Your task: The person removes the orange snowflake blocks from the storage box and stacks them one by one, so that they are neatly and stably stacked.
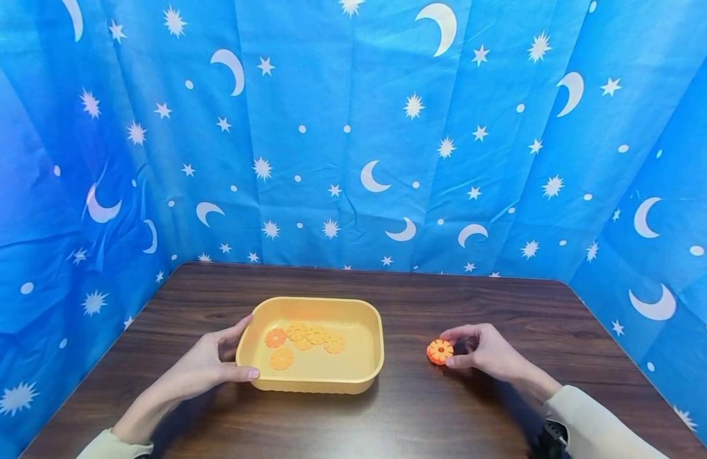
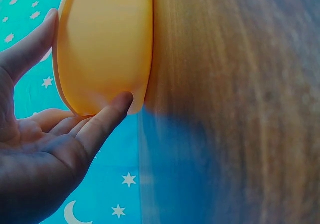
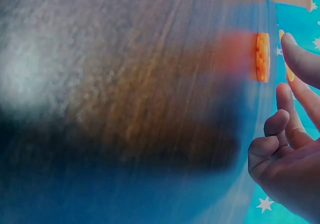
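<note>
A yellow plastic tub (image 1: 313, 386) sits on the table with several flower-shaped discs (image 1: 333, 343), yellow and light orange, lying flat inside. My left hand (image 1: 201, 363) grips the tub's left end, the thumb at the near side and a finger at the far side. To the right of the tub, my right hand (image 1: 491, 360) pinches an orange flower-shaped disc (image 1: 440, 351) between thumb and forefinger. In the right wrist view this disc (image 3: 290, 73) is seen edge-on, just above a short stack of orange discs (image 3: 262, 57) on the table.
The dark wood-grain table (image 1: 342, 427) extends around both hands. A blue curtain (image 1: 382, 127) with white moons and stars hangs behind the table and along both sides. A black wristband (image 1: 554, 437) shows at the right sleeve.
</note>
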